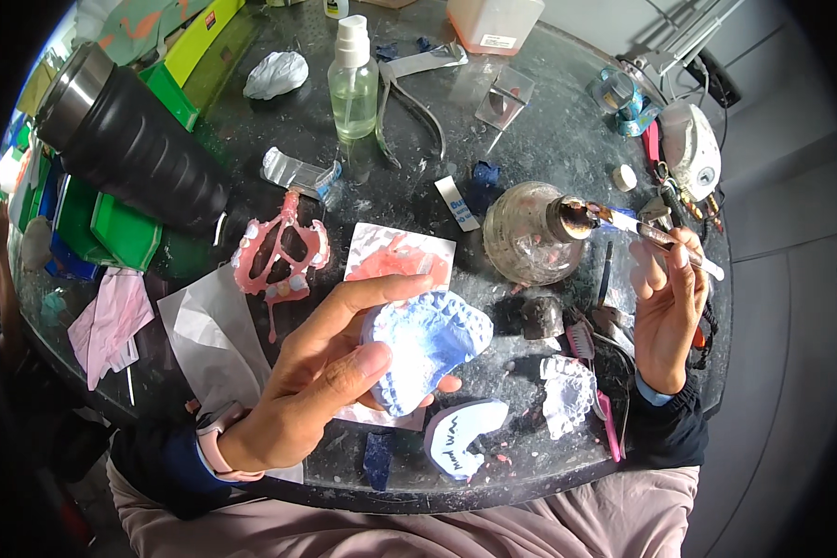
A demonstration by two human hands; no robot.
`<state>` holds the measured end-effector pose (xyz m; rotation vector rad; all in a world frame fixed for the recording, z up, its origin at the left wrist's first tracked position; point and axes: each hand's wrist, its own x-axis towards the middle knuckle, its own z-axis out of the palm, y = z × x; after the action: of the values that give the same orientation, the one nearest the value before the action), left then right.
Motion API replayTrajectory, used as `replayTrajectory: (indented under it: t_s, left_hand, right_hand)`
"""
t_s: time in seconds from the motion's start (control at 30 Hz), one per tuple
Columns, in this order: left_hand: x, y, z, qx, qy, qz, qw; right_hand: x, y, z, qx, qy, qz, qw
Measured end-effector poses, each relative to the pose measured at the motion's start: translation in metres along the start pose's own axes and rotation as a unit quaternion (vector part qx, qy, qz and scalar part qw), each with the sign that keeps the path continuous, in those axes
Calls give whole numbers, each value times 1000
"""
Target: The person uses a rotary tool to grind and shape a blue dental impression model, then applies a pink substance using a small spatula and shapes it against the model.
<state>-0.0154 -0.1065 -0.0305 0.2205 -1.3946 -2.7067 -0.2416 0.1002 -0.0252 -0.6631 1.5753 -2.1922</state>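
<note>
My left hand [321,377] is closed around a pale blue dental cast [428,349], its toothed arch facing up. A glass spirit burner [528,237] stands to the right of the cast. Between thumb and fingers of my right hand [670,307] is a wax knife [656,234] with a pale handle. Its metal end lies over the burner's darkened neck, where a faint flame seems to show. Below the held cast rests a second blue cast [460,437] with handwriting on its base. A clear tooth-shaped piece [568,395] lies to the right of it.
Left of the cast are pink wax [400,259] on a white card and a pink branched frame with teeth [284,253]. Farther back stand a black tumbler [130,139], a spray bottle [353,88] and pliers [414,116]. A pink-handled brush [607,423] lies near my right wrist.
</note>
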Motion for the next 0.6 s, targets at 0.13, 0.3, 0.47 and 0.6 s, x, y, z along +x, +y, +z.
replayTrajectory:
  t_s: [0.13, 0.3, 0.47, 0.6]
  left_hand:
    - [2, -1, 2, -18, 7, 3, 1000]
    - [4, -3, 5, 15, 26, 31, 999]
    - [3, -2, 3, 37, 31, 11, 999]
    - [3, -2, 3, 36, 35, 6, 999]
  right_hand:
    - [0, 0, 2, 4, 7, 0, 1000]
    - [0, -1, 2, -7, 8, 5, 1000]
    - [0, -3, 4, 4, 0, 6, 1000]
    - [1, 0, 5, 13, -6, 6, 1000]
